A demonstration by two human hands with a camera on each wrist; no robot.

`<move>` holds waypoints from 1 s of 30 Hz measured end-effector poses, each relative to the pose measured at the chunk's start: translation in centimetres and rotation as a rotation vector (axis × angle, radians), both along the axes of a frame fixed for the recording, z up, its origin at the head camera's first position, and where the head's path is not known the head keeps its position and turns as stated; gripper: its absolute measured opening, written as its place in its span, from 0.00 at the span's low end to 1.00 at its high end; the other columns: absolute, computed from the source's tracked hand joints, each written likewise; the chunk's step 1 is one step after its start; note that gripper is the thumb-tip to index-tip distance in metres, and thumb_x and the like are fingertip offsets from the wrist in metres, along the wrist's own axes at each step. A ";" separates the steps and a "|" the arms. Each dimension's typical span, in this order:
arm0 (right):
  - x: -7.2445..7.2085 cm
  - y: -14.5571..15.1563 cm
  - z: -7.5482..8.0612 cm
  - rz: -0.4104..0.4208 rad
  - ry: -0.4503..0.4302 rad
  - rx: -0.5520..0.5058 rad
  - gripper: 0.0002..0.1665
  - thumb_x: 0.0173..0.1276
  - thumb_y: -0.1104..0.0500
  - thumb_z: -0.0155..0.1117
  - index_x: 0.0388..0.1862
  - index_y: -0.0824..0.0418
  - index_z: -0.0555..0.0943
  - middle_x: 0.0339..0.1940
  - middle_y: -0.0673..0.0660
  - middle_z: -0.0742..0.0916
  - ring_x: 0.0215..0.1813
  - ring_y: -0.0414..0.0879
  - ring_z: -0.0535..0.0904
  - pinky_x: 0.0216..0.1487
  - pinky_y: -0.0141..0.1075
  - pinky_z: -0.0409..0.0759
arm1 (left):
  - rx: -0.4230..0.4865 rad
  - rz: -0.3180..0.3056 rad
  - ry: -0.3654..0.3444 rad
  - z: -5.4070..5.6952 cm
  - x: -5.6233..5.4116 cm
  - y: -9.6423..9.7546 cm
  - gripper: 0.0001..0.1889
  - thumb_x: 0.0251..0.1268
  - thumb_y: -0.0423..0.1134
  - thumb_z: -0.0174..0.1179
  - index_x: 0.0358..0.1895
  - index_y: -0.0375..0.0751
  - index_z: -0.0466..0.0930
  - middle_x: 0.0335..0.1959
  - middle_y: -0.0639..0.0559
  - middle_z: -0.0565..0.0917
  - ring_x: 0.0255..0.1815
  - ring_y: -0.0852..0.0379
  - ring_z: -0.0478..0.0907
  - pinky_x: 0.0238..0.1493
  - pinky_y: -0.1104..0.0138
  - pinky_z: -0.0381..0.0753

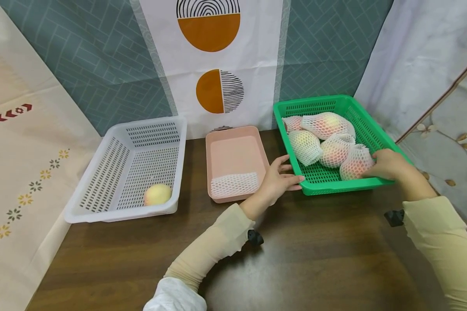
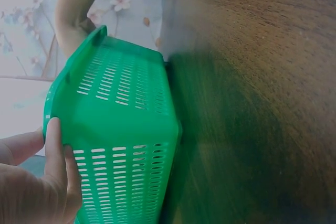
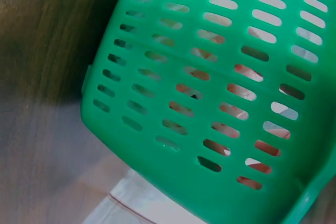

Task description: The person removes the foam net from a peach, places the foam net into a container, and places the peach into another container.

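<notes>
1. Fingers of the left hand (image 1: 277,178) pinch the near-left rim of a green rectangular plastic basket (image 1: 336,186) at right; the right hand (image 1: 389,165) reaches inside, its grip unclear.
2. Inside: five round white-netted fruits (image 1: 334,151). Left, in a white plastic basket (image 1: 120,215): one yellow-pink round fruit (image 1: 158,195).
3. Right fingertips are hard to make out; the far-left netted fruit is partly covered.

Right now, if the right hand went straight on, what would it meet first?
Probably the nearest netted fruit in the green basket; the right hand may even be touching it, though depth is unclear.
</notes>
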State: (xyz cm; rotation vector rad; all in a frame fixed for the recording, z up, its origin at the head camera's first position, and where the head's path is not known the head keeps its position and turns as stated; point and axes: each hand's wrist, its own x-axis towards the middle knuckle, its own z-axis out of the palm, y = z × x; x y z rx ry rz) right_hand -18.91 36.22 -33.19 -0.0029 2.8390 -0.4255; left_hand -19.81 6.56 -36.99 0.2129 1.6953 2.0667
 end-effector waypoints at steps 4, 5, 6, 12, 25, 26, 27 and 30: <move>0.0 -0.2 -0.1 0.006 0.021 -0.021 0.33 0.56 0.49 0.70 0.39 0.81 0.76 0.35 0.75 0.80 0.36 0.62 0.75 0.34 0.50 0.76 | 0.000 0.002 0.011 0.0 0.0 0.0 0.40 0.57 0.21 0.61 0.72 0.42 0.53 0.59 0.41 0.69 0.49 0.48 0.80 0.40 0.60 0.85; 0.0 -0.2 -0.2 0.009 0.027 -0.026 0.31 0.55 0.48 0.70 0.36 0.78 0.77 0.31 0.70 0.81 0.33 0.58 0.75 0.31 0.47 0.74 | -0.002 0.004 0.010 0.0 0.0 0.0 0.40 0.57 0.21 0.61 0.72 0.42 0.54 0.59 0.41 0.69 0.49 0.48 0.80 0.40 0.60 0.85; 0.0 -0.3 -0.2 0.008 0.028 -0.027 0.30 0.55 0.48 0.71 0.33 0.76 0.77 0.29 0.67 0.80 0.31 0.55 0.73 0.30 0.45 0.73 | -0.003 0.004 0.010 -0.1 0.0 0.0 0.40 0.57 0.22 0.61 0.72 0.42 0.54 0.59 0.41 0.69 0.49 0.48 0.80 0.40 0.60 0.85; 0.0 -0.4 -0.3 -0.004 0.026 -0.025 0.29 0.54 0.46 0.72 0.31 0.73 0.77 0.28 0.65 0.80 0.30 0.54 0.72 0.29 0.43 0.71 | 0.000 0.004 0.006 -0.2 0.1 0.0 0.40 0.58 0.22 0.61 0.72 0.42 0.54 0.60 0.41 0.69 0.49 0.48 0.79 0.41 0.60 0.85; -0.6 -0.5 -0.3 0.012 0.003 -0.013 0.42 0.55 0.46 0.71 0.47 0.84 0.69 0.42 0.78 0.77 0.41 0.66 0.75 0.39 0.55 0.76 | 0.002 0.015 0.010 0.0 0.1 -0.1 0.40 0.57 0.22 0.62 0.72 0.42 0.55 0.60 0.41 0.70 0.48 0.49 0.80 0.40 0.59 0.85; -0.7 -0.4 -0.3 0.014 0.001 -0.009 0.45 0.55 0.46 0.71 0.49 0.85 0.67 0.44 0.80 0.76 0.43 0.68 0.74 0.41 0.56 0.75 | 0.001 0.017 0.013 0.0 0.1 -0.1 0.40 0.57 0.22 0.62 0.72 0.42 0.55 0.60 0.41 0.70 0.47 0.49 0.80 0.40 0.59 0.85; -0.7 -0.4 -0.3 0.016 -0.003 -0.008 0.47 0.55 0.46 0.71 0.51 0.86 0.65 0.47 0.81 0.74 0.45 0.70 0.74 0.43 0.58 0.75 | 0.002 0.019 0.016 0.0 0.2 -0.1 0.40 0.57 0.22 0.62 0.72 0.41 0.55 0.60 0.41 0.70 0.48 0.49 0.80 0.40 0.59 0.85; -0.7 -0.2 -0.5 0.013 -0.019 -0.008 0.51 0.55 0.45 0.71 0.54 0.87 0.62 0.50 0.83 0.72 0.48 0.73 0.72 0.45 0.60 0.74 | 0.013 0.022 0.005 -0.2 0.3 0.1 0.39 0.57 0.22 0.62 0.72 0.41 0.56 0.59 0.41 0.70 0.48 0.49 0.79 0.40 0.59 0.85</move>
